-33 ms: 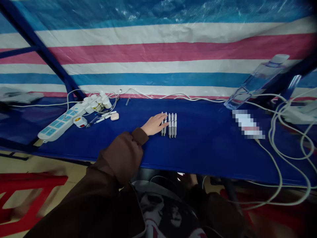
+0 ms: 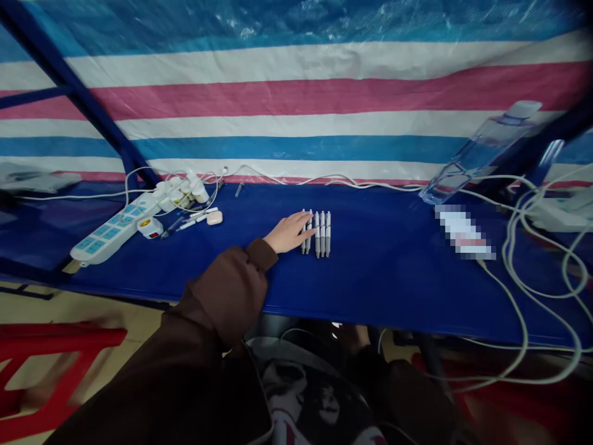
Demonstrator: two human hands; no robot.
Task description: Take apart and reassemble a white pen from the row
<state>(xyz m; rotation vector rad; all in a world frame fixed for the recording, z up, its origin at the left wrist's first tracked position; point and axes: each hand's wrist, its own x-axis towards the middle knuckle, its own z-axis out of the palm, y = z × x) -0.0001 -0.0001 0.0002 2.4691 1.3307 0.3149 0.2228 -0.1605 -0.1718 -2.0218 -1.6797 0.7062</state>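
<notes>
Grey pens (image 2: pixel 319 233) lie side by side on a blue table (image 2: pixel 384 278), long axes running away from the person. Just left of them, the flat, open left hand (image 2: pixel 290 233) rests across the nearest pens, gripping nothing. The right hand (image 2: pixel 359 337), nearer the body below the table edge, shows too little to judge its grip.

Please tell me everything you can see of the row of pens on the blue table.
The row of pens is five slim pens lying flat and side by side, roughly parallel, their long axes pointing away from the person. The barrels look like plastic, pale grey with darker grey sections; fine details such as clips are too small to make out. There is a small gap in the middle of the row. They rest on the blue table cover, and the fingers of the left hand lie across the leftmost pens.
</notes>
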